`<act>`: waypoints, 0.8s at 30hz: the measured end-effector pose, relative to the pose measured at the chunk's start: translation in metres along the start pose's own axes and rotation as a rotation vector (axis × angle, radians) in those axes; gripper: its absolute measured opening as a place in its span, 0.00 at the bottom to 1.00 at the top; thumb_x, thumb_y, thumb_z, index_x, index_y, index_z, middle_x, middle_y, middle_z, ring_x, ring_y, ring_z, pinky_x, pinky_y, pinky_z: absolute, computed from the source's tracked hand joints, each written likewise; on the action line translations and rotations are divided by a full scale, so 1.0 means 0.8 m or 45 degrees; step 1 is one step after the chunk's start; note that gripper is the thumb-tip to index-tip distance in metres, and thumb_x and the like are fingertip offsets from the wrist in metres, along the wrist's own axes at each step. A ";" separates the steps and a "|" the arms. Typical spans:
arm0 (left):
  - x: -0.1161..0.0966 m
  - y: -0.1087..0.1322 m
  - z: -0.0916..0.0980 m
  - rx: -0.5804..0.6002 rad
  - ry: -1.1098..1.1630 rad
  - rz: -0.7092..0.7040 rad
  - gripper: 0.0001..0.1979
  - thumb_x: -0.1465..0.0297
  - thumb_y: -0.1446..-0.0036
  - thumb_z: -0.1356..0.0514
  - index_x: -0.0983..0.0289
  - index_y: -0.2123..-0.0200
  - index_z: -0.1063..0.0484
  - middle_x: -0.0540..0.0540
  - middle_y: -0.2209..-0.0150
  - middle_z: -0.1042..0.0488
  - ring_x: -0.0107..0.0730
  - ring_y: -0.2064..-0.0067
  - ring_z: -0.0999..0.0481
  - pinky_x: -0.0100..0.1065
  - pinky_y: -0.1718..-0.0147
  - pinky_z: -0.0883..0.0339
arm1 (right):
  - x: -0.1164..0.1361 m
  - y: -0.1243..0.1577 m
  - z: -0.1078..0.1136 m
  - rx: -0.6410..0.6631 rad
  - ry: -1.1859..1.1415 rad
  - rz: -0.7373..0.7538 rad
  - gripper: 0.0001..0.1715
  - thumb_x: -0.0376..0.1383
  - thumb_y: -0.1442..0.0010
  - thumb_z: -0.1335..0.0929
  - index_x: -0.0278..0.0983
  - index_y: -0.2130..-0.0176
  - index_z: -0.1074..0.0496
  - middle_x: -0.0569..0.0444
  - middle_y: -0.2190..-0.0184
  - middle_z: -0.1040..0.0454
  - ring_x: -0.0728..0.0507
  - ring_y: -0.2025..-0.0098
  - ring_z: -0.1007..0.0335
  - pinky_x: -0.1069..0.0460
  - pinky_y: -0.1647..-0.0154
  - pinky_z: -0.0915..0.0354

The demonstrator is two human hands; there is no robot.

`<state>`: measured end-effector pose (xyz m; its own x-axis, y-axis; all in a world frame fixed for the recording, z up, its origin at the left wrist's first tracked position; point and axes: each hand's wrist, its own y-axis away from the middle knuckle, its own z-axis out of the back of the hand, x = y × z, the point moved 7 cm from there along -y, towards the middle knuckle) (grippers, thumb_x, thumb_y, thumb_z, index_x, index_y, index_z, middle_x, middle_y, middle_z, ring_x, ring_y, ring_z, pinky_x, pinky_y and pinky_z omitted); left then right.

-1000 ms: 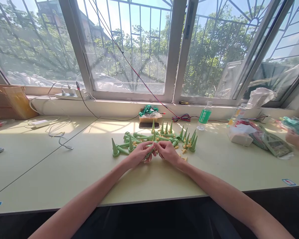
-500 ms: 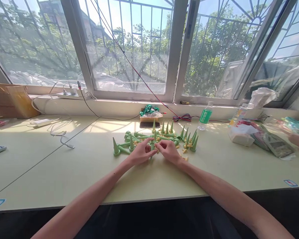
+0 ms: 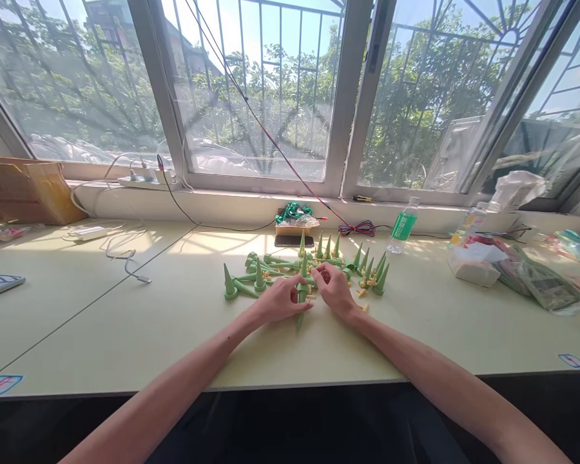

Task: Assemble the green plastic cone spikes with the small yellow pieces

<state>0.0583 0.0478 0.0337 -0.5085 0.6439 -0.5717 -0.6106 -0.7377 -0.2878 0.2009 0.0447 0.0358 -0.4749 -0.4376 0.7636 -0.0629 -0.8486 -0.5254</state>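
Observation:
My left hand (image 3: 280,299) is closed around a green watering spike (image 3: 302,293) with a pointed end, held upright just above the table. A small yellow piece (image 3: 311,296) juts out from the spike's right side. To the right, my right hand (image 3: 336,288) has its thumb and fingertips pinched together, a short gap from the spike; what they hold, if anything, is hidden. Behind both hands lie more green spikes (image 3: 280,263), some standing on their wide ends and some on their sides. Several small yellow pieces (image 3: 362,291) are scattered among them.
A dark phone (image 3: 294,241) lies before a small box with green material (image 3: 294,214). Farther right stand a green-labelled bottle (image 3: 403,225), a tissue pack (image 3: 473,265) and plastic bags (image 3: 551,283). Cables (image 3: 130,264) and another phone (image 3: 0,285) are at left.
My right hand has drawn slightly away from the spike in my left hand. The spike's lower point now shows more below my left fingers. The view has shifted a little.

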 end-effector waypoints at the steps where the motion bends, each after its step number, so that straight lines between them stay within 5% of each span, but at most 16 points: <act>1: 0.001 0.000 0.000 0.001 -0.033 0.000 0.22 0.57 0.50 0.35 0.65 0.56 0.27 0.47 0.80 0.30 0.30 0.77 0.34 0.30 0.75 0.45 | 0.000 0.000 0.000 0.001 0.004 -0.002 0.17 0.47 0.37 0.37 0.37 0.69 0.34 0.59 0.81 0.36 0.49 0.80 0.46 0.53 0.77 0.47; 10: 0.012 -0.002 0.002 -0.095 -0.148 0.078 0.24 0.56 0.49 0.34 0.64 0.53 0.25 0.49 0.78 0.29 0.31 0.76 0.32 0.30 0.75 0.45 | 0.003 0.002 -0.001 0.016 0.015 0.029 0.17 0.47 0.37 0.37 0.37 0.70 0.34 0.57 0.79 0.33 0.48 0.78 0.41 0.53 0.76 0.45; 13: 0.004 -0.001 0.007 -0.169 -0.115 0.039 0.17 0.60 0.42 0.39 0.63 0.54 0.27 0.47 0.80 0.32 0.30 0.77 0.34 0.29 0.74 0.46 | 0.005 0.003 0.001 -0.016 -0.081 0.019 0.17 0.48 0.35 0.38 0.38 0.68 0.36 0.58 0.78 0.34 0.49 0.79 0.42 0.53 0.77 0.45; 16: -0.009 0.000 0.013 -0.245 -0.069 -0.061 0.10 0.65 0.36 0.47 0.63 0.65 0.30 0.46 0.81 0.37 0.26 0.79 0.40 0.29 0.75 0.48 | 0.005 0.005 0.009 -0.094 -0.124 -0.008 0.18 0.49 0.34 0.39 0.39 0.68 0.39 0.59 0.79 0.36 0.49 0.80 0.43 0.53 0.77 0.45; 19: -0.020 0.002 0.012 -0.247 -0.093 -0.185 0.17 0.66 0.36 0.48 0.63 0.78 0.40 0.46 0.83 0.44 0.24 0.79 0.48 0.30 0.76 0.53 | 0.007 0.005 0.015 -0.115 -0.062 -0.006 0.22 0.50 0.33 0.40 0.40 0.73 0.43 0.60 0.82 0.39 0.49 0.81 0.44 0.53 0.77 0.45; 24: -0.031 0.006 -0.001 -0.123 -0.143 -0.304 0.23 0.66 0.36 0.50 0.62 0.84 0.51 0.45 0.85 0.55 0.25 0.80 0.58 0.33 0.77 0.60 | 0.014 -0.007 0.019 -0.015 0.015 -0.003 0.24 0.49 0.34 0.39 0.40 0.76 0.45 0.60 0.85 0.39 0.50 0.83 0.45 0.53 0.78 0.47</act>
<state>0.0685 0.0280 0.0461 -0.4247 0.8161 -0.3920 -0.6632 -0.5751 -0.4789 0.2091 0.0397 0.0529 -0.4847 -0.4317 0.7607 -0.0743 -0.8462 -0.5276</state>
